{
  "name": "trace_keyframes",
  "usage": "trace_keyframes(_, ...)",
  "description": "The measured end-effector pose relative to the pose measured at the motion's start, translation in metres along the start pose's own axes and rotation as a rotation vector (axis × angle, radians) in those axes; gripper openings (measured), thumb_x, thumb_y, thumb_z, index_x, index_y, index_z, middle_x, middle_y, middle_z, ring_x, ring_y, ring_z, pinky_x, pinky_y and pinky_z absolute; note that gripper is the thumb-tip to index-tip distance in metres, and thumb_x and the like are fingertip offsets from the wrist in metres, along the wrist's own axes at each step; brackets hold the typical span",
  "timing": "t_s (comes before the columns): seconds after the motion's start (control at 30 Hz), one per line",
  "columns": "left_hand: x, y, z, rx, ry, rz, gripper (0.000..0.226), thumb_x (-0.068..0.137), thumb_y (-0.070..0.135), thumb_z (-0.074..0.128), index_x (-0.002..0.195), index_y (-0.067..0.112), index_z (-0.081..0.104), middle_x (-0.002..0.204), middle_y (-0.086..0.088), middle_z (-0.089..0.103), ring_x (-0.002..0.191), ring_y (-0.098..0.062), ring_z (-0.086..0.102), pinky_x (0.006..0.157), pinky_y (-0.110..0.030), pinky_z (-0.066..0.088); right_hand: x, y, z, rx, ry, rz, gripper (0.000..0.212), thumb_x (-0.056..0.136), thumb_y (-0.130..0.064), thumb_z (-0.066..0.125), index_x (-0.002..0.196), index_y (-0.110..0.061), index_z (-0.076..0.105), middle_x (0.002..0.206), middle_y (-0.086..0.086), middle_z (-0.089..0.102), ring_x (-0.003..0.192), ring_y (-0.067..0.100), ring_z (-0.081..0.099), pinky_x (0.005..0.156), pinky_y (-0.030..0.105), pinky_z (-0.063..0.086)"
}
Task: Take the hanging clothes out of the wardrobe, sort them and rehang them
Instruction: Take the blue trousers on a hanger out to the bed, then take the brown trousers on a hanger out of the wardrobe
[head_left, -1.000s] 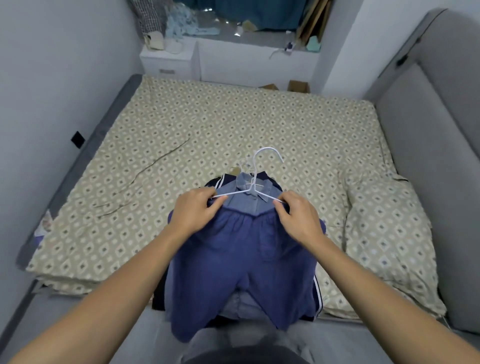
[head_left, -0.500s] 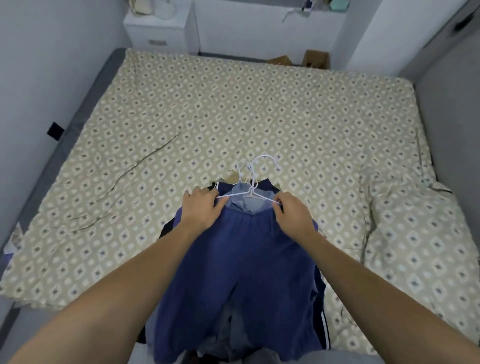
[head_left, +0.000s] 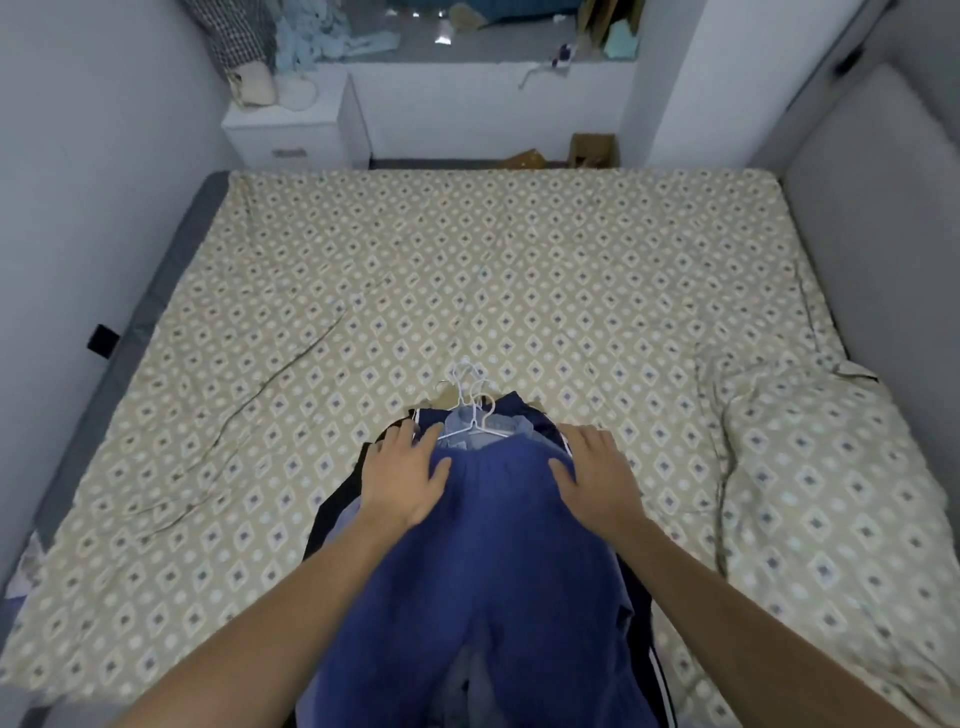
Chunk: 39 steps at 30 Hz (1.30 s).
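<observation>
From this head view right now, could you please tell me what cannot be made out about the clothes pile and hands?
- Garments under the blue trousers: mostly covered by them, so their count is unclear.
- Trouser legs: cut off by the bottom edge.
- White hangers: hooks overlap, number uncertain.
- Palms of the left hand and right hand: face down on the cloth, hidden.
- Items on the far ledge: too small and blurred to name.

both forearms are bare from the bottom edge of the view up to the fingers, with no sleeve, cuff, watch or band on either. the left hand (head_left: 402, 480) and the right hand (head_left: 597, 478) are ungloved. no ring shows on the fingers (head_left: 582, 435), and their nails look short and unpainted.
</observation>
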<state>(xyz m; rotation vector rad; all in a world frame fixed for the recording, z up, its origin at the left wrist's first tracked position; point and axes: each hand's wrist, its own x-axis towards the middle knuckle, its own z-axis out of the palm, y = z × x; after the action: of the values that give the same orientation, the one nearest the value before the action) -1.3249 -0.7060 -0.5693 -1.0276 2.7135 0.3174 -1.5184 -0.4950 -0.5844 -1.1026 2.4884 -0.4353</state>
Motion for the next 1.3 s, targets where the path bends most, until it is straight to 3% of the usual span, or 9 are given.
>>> trace_keyframes(0.13,-0.024,0.016,-0.036,-0.001,0.128,0.228,0.066,0.095,0.056,0.031,0.151,0.026,0.050,0.141,-0.005,0.056,0.126,-0.028,0.054,0.101,-0.046,0.046,-0.052,-0.010,-0.034,-0.004,0.209,0.055,0.059,0.100,-0.051,0.040,0.146,-0.016,0.054,0.140,0.002,0.058,0.126,0.025,0.051,0.098,0.043,0.048)
trace_keyframes(0.33,-0.061,0.056,-0.086,-0.056,0.292,0.565,0.059,0.098,0.053,0.038,0.149,0.026,0.054,0.142,-0.004,0.059,0.132,-0.026,0.053,0.107,-0.047,0.046,-0.159,-0.037,-0.076,-0.078,0.438,0.218,0.061,0.102,-0.055,0.042,0.153,-0.022,0.048,0.151,-0.001,0.050,0.140,0.021,0.042,0.113,0.040,0.037)
trace_keyframes(0.6,-0.176,0.152,-0.104,-0.051,0.268,1.053,0.061,0.100,0.056,0.040,0.153,0.026,0.050,0.147,-0.005,0.057,0.137,-0.027,0.050,0.110,-0.047,0.042,-0.370,-0.058,-0.080,-0.122,0.712,0.565,0.060,0.103,-0.059,0.040,0.152,-0.024,0.047,0.151,-0.001,0.050,0.138,0.021,0.045,0.113,0.043,0.040)
trace_keyframes(0.97,-0.479,0.345,-0.057,-0.061,0.185,1.743,0.063,0.096,0.056,0.046,0.151,0.026,0.052,0.142,-0.005,0.059,0.133,-0.027,0.052,0.105,-0.044,0.042,-0.746,-0.081,-0.041,-0.171,0.995,1.186,0.064,0.101,-0.061,0.037,0.152,-0.024,0.047,0.151,0.000,0.050,0.137,0.024,0.046,0.114,0.043,0.038)
trace_keyframes(1.1,-0.618,0.377,-0.016,-0.056,0.103,1.954,0.065,0.098,0.058,0.041,0.153,0.025,0.050,0.140,-0.008,0.060,0.130,-0.029,0.054,0.105,-0.045,0.045,-0.879,-0.107,0.002,-0.196,1.057,1.386,0.060,0.102,-0.058,0.040,0.153,-0.026,0.046,0.152,-0.003,0.049,0.138,0.020,0.044,0.116,0.039,0.034)
trace_keyframes(1.3,-0.786,0.384,0.036,-0.100,-0.065,2.234,0.062,0.102,0.056,0.040,0.155,0.025,0.046,0.140,-0.006,0.058,0.130,-0.028,0.052,0.101,-0.044,0.048,-1.025,-0.152,0.065,-0.206,1.125,1.688,0.058,0.102,-0.054,0.048,0.152,-0.023,0.048,0.147,-0.001,0.053,0.132,0.024,0.050,0.107,0.042,0.042)
